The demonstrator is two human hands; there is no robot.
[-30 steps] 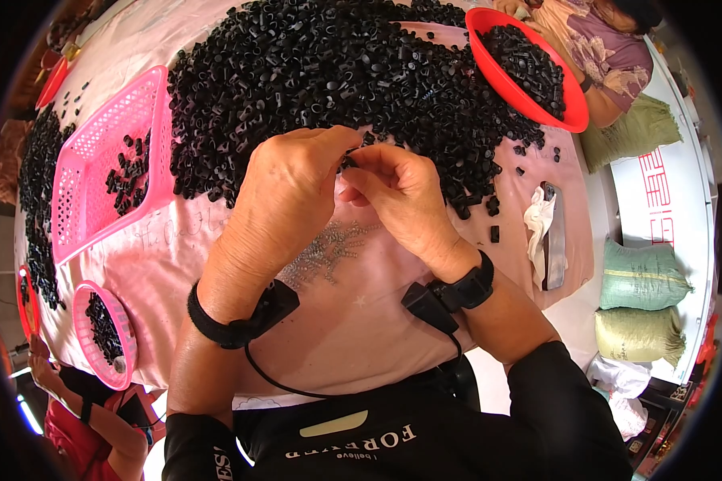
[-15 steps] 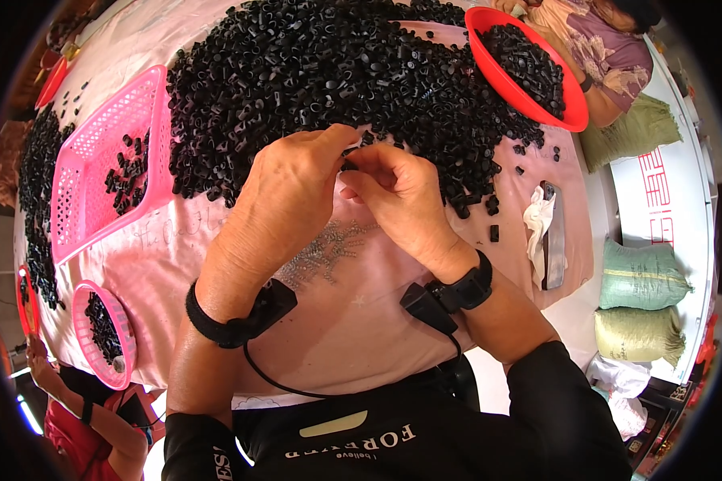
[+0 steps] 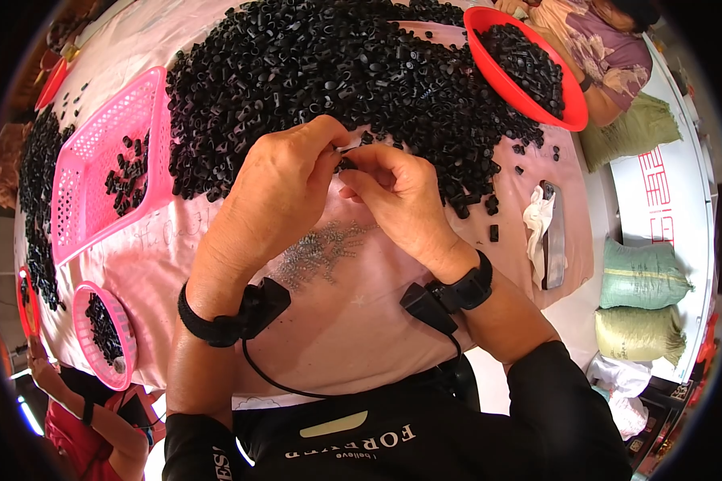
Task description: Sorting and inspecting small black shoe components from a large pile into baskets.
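Note:
Between thumb and forefinger, my right hand [image 3: 397, 188] pinches a small black plastic part [image 3: 346, 163]. My left hand [image 3: 285, 184] meets it from the other side, its fingers curled and pressed together at the part; whether they grip the same piece or another one is hidden behind the knuckles. Both hands hover over the near edge of a big heap of small black plastic parts [image 3: 321, 72]. On the pink cloth below them lies a scatter of tiny silvery metal pieces [image 3: 317, 255], partly covered by my left wrist.
A pink basket [image 3: 154, 200] with some black parts stands left, a smaller pink basket [image 3: 126, 321] nearer. A red basin [image 3: 573, 119] of parts sits far right beside a co-worker [image 3: 610, 48]. A phone [image 3: 554, 240] and tissue [image 3: 537, 224] lie right; woven sacks [image 3: 643, 272] stand beyond.
My left hand and wrist have shifted slightly left, opening a small gap to my right fingers and showing more of the metal pieces. The right hand has barely moved.

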